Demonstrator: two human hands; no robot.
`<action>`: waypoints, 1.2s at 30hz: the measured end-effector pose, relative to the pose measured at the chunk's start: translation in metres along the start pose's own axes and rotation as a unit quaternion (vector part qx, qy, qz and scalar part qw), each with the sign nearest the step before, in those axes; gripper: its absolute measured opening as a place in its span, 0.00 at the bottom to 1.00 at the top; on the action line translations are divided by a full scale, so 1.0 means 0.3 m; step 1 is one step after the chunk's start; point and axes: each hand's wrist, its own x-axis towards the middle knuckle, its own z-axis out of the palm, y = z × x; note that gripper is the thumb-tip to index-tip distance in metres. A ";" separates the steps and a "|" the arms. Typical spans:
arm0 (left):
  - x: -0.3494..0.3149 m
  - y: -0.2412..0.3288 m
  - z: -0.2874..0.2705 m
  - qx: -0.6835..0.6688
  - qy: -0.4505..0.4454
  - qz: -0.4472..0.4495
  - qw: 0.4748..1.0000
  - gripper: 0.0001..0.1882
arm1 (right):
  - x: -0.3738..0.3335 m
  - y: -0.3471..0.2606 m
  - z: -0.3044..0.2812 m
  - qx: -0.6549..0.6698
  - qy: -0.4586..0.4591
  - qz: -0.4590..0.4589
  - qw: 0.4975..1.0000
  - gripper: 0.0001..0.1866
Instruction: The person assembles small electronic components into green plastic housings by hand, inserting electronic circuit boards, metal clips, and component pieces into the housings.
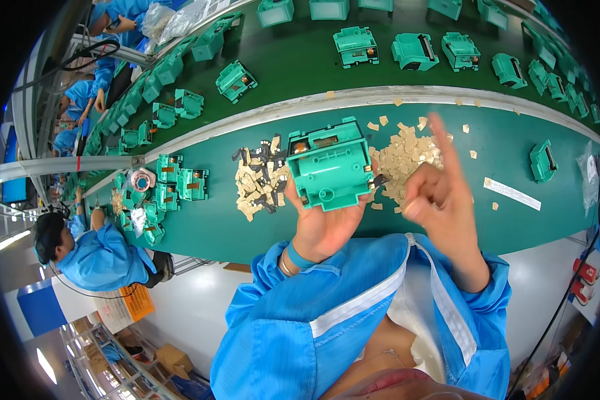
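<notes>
Nearest the camera was one blue jacket (280, 333), unzipped over one white garment (410, 313), its two sleeves leading to two bare hands. Closed about one green housing (333, 175), the left hand (321, 230) held it from beneath, thumb on one side and fingers on the other, raised over the table (223, 230) between two heaps. One blue band (299, 257) circled that wrist. The right hand (450, 213) stood apart from the housing, index finger (443, 143) stretched upward and the other fingers curled in near the thumb; I could not tell whether they pinched anything. The left heap (250, 190) mixed tan pieces with black ones, the right heap (407, 153) was mostly tan, and both were too jumbled to count, though at least three loose tan pieces (473, 155) lay to the right of the second. Farther right were one printed white strip (513, 193), one lone green unit (543, 162) and one clear bag (589, 170). At least five more units (193, 185) crowded the table's left part, beside one ring-shaped roll (142, 180). Beyond one pale rail (360, 97), a green belt (293, 73) carried well over a dozen similar units, three of them (415, 52) neighbouring near the middle. One co-worker (103, 260) in blue sat at the left.
</notes>
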 end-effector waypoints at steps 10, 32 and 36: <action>-0.001 -0.031 -0.003 -0.054 -0.045 -0.002 0.998 0.28 | 0.044 0.042 0.004 -0.181 0.022 -0.264 0.947 0.13; 0.009 -0.062 -0.026 -0.178 0.047 -0.104 0.977 0.13 | 0.045 0.041 0.043 -0.181 0.035 -0.273 0.944 0.06; 0.007 -0.062 -0.028 -0.165 0.037 -0.102 0.980 0.13 | 0.047 0.040 0.043 -0.189 0.034 -0.279 0.941 0.07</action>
